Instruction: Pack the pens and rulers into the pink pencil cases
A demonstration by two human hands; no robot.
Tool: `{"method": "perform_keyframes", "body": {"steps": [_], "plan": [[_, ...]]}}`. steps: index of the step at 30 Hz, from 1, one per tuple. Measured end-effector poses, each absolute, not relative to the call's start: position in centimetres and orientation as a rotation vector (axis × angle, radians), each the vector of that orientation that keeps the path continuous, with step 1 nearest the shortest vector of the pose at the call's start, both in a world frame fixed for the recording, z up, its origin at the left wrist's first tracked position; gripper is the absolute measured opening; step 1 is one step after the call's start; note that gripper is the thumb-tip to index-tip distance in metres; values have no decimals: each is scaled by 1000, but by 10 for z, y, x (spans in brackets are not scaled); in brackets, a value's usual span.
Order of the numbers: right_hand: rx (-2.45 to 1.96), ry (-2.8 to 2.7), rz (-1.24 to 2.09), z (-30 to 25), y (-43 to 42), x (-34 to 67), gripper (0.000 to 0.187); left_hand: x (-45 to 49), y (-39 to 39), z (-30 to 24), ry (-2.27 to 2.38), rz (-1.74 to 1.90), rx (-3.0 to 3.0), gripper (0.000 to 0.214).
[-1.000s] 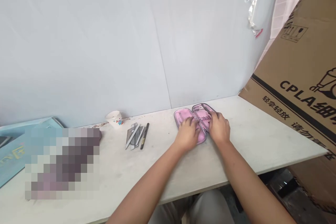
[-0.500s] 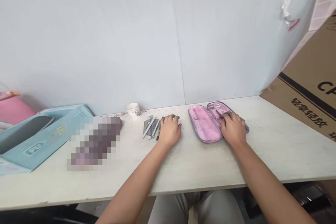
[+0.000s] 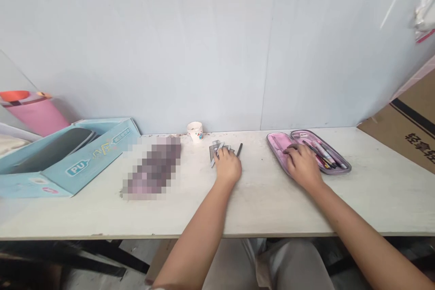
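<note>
My left hand (image 3: 228, 165) lies over a small stack of grey see-through rulers (image 3: 214, 156), its fingers spread and slightly bent on top of them. A black pen (image 3: 239, 149) is beside that hand, its lower end hidden. My right hand (image 3: 303, 165) rests with fingers stretched over the pink left half of an unzipped pencil case (image 3: 279, 141). The case lies flat on the table; its right half holds several pens (image 3: 324, 154) and markers.
A paper cup (image 3: 195, 132) stands near the wall. To the left are a pixelated purple object (image 3: 152, 167) and a light-blue box (image 3: 98, 158) with a dark grey item inside. A cardboard box (image 3: 408, 122) stands at right on the white table (image 3: 265, 208).
My left hand has shifted left onto the rulers, and the pen now lies farther right of them. My right hand has moved from the case's right half to its left half. The view turned left.
</note>
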State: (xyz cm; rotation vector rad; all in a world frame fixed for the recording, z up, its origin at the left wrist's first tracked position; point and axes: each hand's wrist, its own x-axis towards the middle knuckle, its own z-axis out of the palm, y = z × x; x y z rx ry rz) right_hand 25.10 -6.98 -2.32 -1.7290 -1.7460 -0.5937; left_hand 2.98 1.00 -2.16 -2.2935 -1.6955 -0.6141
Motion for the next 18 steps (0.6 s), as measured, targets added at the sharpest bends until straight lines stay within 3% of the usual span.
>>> {"method": "perform_keyframes", "body": {"steps": [9, 13, 18], "plan": [[-1477, -1637, -48, -7, -66, 193, 28, 71, -17, -12, -1491, -1525, -3110, 31], [-1461, -1501, -5, 1, -67, 223, 24, 108, -30, -3, -1341, -1505, -3240, 29], [-1669, -1392, -267, 1, -74, 295, 23, 165, -40, 9, -1137, -1066, -3271, 30]]}}
